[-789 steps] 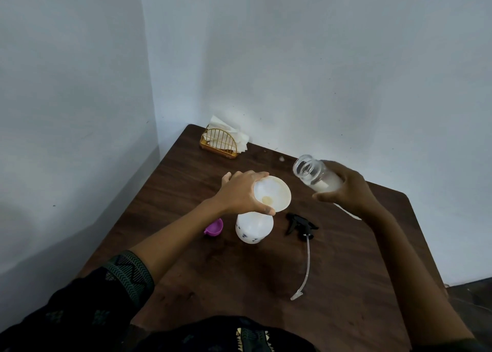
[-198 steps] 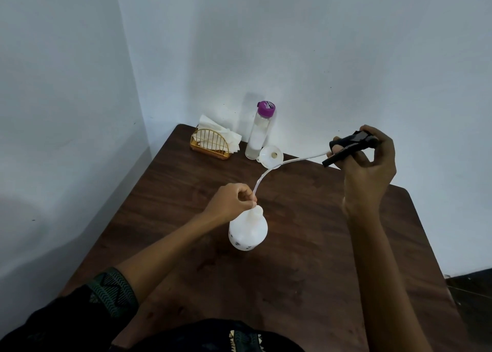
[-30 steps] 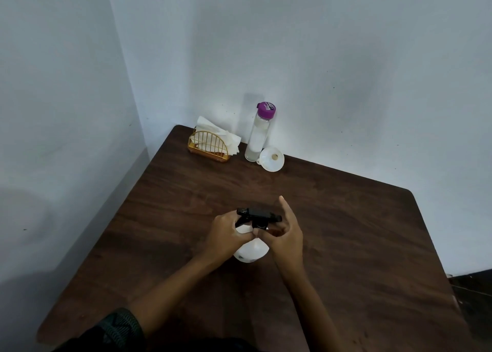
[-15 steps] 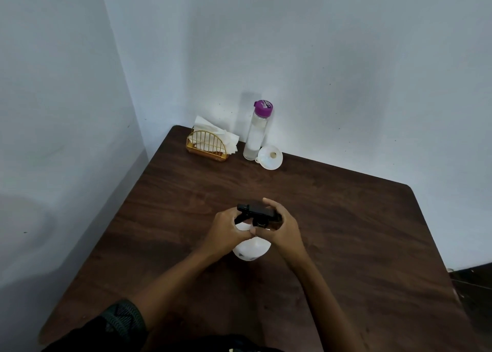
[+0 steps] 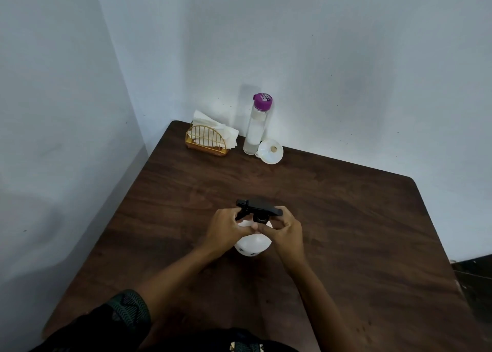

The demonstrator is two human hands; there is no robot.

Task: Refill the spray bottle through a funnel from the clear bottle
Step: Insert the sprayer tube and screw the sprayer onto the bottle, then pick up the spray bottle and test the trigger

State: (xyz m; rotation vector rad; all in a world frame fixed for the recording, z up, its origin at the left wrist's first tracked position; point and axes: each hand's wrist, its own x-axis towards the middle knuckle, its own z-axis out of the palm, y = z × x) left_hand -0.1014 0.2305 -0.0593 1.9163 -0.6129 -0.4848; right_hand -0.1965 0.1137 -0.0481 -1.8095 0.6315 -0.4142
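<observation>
A round white spray bottle stands upright in the middle of the dark wooden table. Its black trigger head sits on the neck. My left hand wraps the bottle's shoulder from the left. From the right, my right hand closes its fingers on the black collar under the trigger head. The clear bottle with a purple cap stands at the back by the wall. The white funnel lies on the table just right of it.
A gold wire napkin holder with white napkins stands at the table's back left corner. White walls close the left and far sides. A dark patterned sleeve covers my left forearm.
My right hand's fingers, spread a second ago, have closed around the collar of the trigger head. The bottle has stayed in place and my left hand keeps its hold.
</observation>
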